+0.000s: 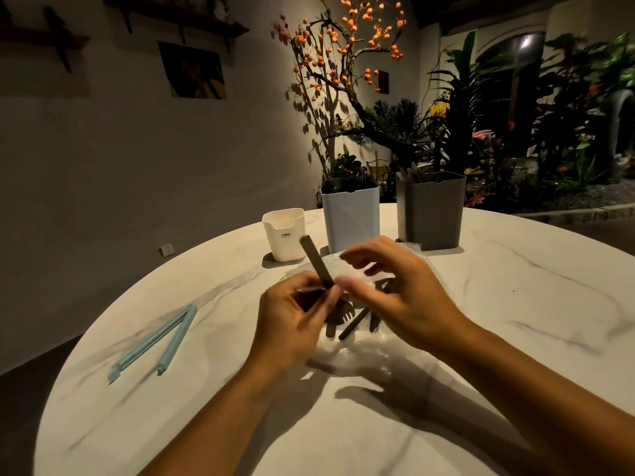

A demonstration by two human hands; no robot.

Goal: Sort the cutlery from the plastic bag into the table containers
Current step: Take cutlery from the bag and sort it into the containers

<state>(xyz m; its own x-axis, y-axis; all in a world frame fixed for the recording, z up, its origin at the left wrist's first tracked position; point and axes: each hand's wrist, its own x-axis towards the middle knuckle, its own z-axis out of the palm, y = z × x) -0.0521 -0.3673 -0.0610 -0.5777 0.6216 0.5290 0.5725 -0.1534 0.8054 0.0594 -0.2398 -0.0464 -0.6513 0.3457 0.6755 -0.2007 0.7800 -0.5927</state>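
Head view: at frame centre the left hand [292, 314] grips a dark cutlery piece [315, 261] by its lower end. The piece's long axis tilts up and left, its free end pointing at the cream container [284, 235] just beyond. The right hand [402, 297], blurred, hovers with loosely curled fingers, holding nothing, above the plastic bag [357, 352], where more cutlery [355, 322] lies.

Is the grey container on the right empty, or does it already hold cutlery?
Not empty: pale utensil tips stick up above the rim of the grey container. How full it is cannot be told.
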